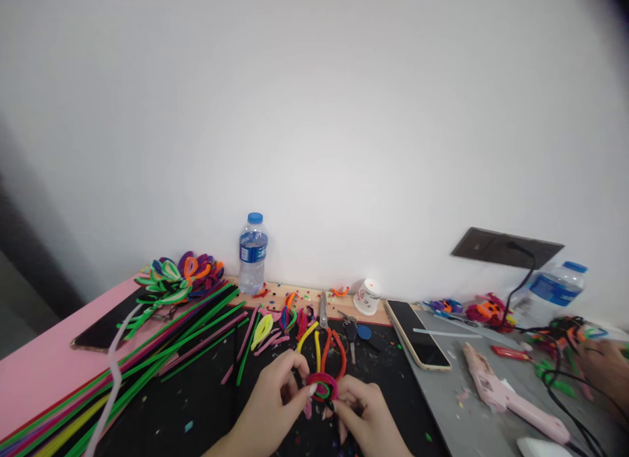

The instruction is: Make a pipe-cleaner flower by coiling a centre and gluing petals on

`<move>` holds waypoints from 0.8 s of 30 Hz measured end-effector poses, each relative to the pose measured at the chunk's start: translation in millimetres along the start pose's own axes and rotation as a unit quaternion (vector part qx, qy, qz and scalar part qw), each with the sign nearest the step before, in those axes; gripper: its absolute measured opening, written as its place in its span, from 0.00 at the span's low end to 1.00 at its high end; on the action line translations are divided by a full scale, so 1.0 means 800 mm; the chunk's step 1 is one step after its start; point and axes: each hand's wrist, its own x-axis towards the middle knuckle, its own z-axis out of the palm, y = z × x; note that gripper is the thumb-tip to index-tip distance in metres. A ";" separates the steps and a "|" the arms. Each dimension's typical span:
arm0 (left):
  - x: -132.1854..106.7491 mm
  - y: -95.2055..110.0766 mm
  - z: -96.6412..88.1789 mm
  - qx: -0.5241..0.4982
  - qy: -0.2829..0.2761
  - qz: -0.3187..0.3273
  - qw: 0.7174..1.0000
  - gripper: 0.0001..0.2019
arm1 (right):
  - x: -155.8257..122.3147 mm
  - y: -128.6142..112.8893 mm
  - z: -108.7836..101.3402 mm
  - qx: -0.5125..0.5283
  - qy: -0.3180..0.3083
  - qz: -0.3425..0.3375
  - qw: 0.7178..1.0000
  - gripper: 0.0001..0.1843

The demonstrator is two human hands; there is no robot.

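Observation:
Between my two hands is a small ring of coiled pipe cleaners point(322, 379), magenta outside with green inside. My left hand point(278, 401) pinches its left side with thumb and forefinger. On its right side, my right hand point(366, 411) grips it with bent fingers, partly hidden below. Just beyond the ring lie scissors point(323, 313) and the yellow and red-orange handles point(336, 353) of tools. A yellow pipe-cleaner loop point(262, 332) and several short pink pieces rest left of these, on the black mat point(196, 404).
Long pipe cleaners point(162, 358) and a pipe-cleaner flower point(167, 277) lie at left, near a bottle point(253, 254). Keys point(350, 329), a paper cup point(367, 297), a phone point(417, 334) and a pink glue gun point(506, 395) are to the right. Another person's hand point(604, 368) is at far right.

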 end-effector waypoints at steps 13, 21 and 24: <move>-0.001 0.001 0.001 0.013 0.000 0.002 1.000 0.04 | -0.001 -0.007 0.000 -0.004 0.003 -0.002 1.000 0.14; 0.001 -0.001 0.000 0.015 -0.011 -0.004 1.000 0.04 | -0.002 -0.004 0.000 -0.012 0.004 -0.002 1.000 0.14; 0.000 -0.002 0.000 0.018 -0.012 -0.005 1.000 0.03 | -0.001 -0.003 -0.001 -0.008 0.002 -0.006 1.000 0.13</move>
